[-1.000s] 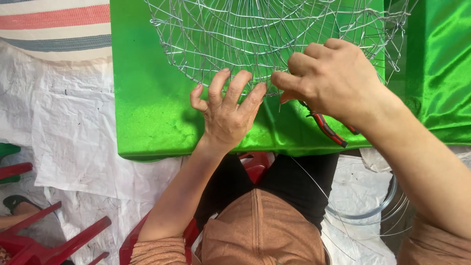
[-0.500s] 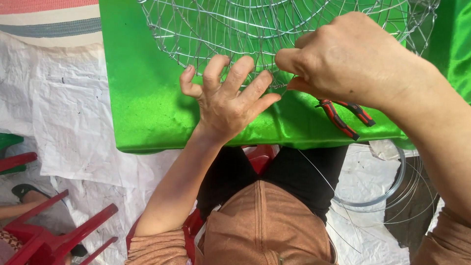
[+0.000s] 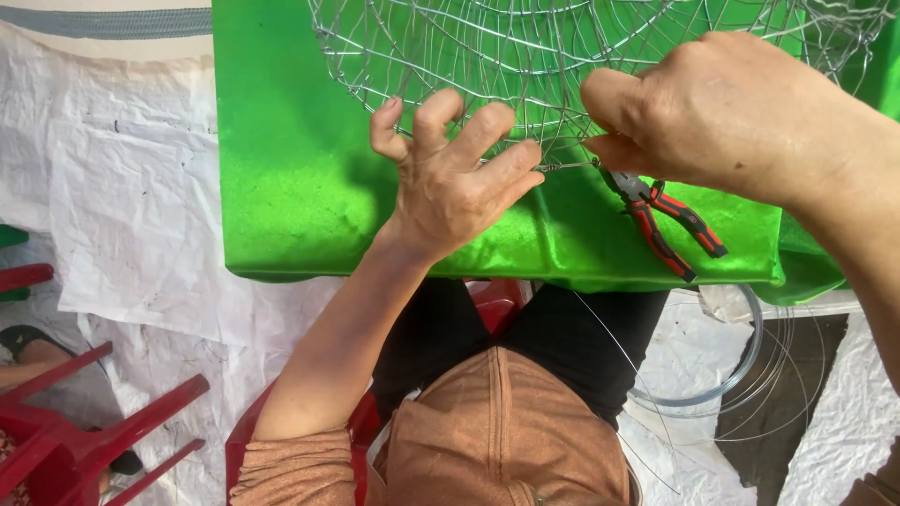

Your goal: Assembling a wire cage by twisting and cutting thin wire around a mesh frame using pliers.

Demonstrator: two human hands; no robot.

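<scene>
Progress: Although much of the wire frame (image 3: 525,56) is already woven into rings and spokes across the green cloth (image 3: 291,178), its near edge looks unfinished, so by my judgement the lattice is well along but the joint at the near rim is not yet closed.
What is left: A loose strand sticks out level between the two hands, and more loose wire (image 3: 712,375) lies coiled on the floor below the desk edge, which suggests further lengths to be bound in.
Place of the frame: It lies flat on the cloth-covered desk (image 3: 562,253), its near rim just under both hands and its far part cut off by the top of the view.
Left hand: The left hand (image 3: 450,183) rests palm down on the near rim, fingers (image 3: 487,122) spread and slightly curled, the fingertips pressing the wires down rather than pinching anything.
Right hand: The right hand (image 3: 722,112) is closed, thumb and forefinger pressed together at the end of the loose strand; whether they truly pinch it I cannot tell, since the knuckles hide the contact.
Pliers: The red and black pliers (image 3: 666,220) show just below the right hand, handles pointing towards the person; whether the hand holds them or they lie on the cloth is unclear.
Around: Red plastic chairs (image 3: 84,422) stand on white sheeting (image 3: 112,206) to the left.
</scene>
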